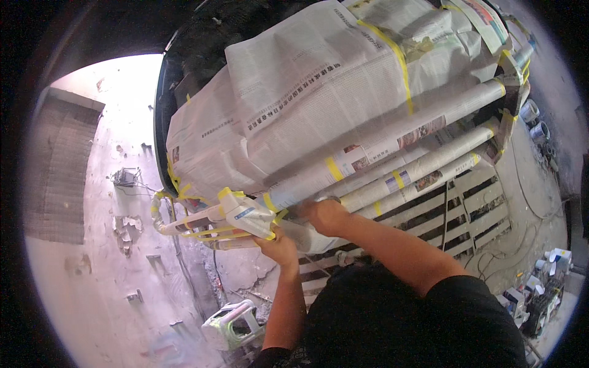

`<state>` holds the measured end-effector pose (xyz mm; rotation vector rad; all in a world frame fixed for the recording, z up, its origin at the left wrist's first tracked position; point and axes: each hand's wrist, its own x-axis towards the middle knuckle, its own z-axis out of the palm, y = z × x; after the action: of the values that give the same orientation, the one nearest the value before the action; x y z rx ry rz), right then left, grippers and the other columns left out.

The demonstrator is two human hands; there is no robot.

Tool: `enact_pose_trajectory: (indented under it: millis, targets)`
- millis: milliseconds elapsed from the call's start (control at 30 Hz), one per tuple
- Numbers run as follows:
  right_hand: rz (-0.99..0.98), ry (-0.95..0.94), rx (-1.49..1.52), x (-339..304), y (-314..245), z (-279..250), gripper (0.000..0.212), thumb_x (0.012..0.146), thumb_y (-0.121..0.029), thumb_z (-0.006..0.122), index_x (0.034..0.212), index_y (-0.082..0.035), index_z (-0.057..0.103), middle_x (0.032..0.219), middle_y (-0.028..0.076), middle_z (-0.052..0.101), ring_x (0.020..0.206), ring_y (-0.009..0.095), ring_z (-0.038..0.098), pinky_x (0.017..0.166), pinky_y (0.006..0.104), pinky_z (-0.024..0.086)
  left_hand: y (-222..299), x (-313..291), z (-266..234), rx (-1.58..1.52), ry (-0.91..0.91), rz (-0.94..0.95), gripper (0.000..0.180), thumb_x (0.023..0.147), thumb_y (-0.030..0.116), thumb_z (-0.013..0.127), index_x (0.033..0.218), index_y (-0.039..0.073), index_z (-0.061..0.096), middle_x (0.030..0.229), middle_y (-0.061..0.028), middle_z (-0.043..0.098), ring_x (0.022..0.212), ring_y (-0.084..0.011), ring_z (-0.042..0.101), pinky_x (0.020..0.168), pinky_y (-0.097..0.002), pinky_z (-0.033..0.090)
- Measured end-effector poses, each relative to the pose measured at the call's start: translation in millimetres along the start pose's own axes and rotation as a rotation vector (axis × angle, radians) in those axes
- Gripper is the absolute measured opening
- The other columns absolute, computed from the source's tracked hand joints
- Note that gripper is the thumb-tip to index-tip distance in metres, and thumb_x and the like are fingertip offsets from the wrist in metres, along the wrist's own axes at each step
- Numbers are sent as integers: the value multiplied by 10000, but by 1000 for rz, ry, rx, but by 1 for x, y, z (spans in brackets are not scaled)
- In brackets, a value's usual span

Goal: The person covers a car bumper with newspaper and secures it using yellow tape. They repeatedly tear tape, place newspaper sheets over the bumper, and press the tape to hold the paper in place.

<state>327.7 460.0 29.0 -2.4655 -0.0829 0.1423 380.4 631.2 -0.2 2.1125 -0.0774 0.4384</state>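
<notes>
A large object is covered with newspaper sheets (307, 86), held down with yellow tape (402, 61). Along its near side run several long tubes wrapped in newspaper (423, 132), banded with yellow tape. My left hand (280, 246) is closed on the lower edge of a paper-wrapped bracket (244, 211) at the tubes' left end, its thumb up against the taped corner. Just to the right, my right hand (327, 217) is curled over the wrapped tubes. Its fingertips are smeared, and a greyish rounded edge shows at them; what it holds I cannot make out.
Beneath the tubes lies a slatted wooden pallet (466, 208). A pale plastic stool (233, 324) stands on the floor at lower left. Cables (521, 211) trail over the floor at right, near cans (540, 130) and a cluttered heap (540, 294). Corrugated sheeting (58, 172) is at far left.
</notes>
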Motion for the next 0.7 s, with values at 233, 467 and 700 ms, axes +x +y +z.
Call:
enact_pose_trajectory:
  millis: [233,467,700]
  targets:
    - [-203,154,491,-14,-15,5,651,868,-31,484,1470,-82,242,1334,245,475,840,328,671,647,416,559,12,1,1,-62,-5,5,437,870,100,620,1235,-66,445,1149,-235,598,1035,-317,613,873,-369,489]
    - [5,-147,1318,-1,-26,14,789,815,47,519,1494,-69,135,1328,191,491,691,184,638,554,312,536,-8,5,1,7,-33,32,448,869,105,661,1226,-46,436,1172,-213,589,1031,-305,605,898,-391,478]
    - [37,-280,1266,21,-16,24,840,756,51,543,1478,-28,121,1497,206,328,704,162,629,567,283,512,18,-1,-1,-36,30,-29,455,831,30,639,1237,-58,452,1118,-245,605,1014,-350,614,872,-396,472]
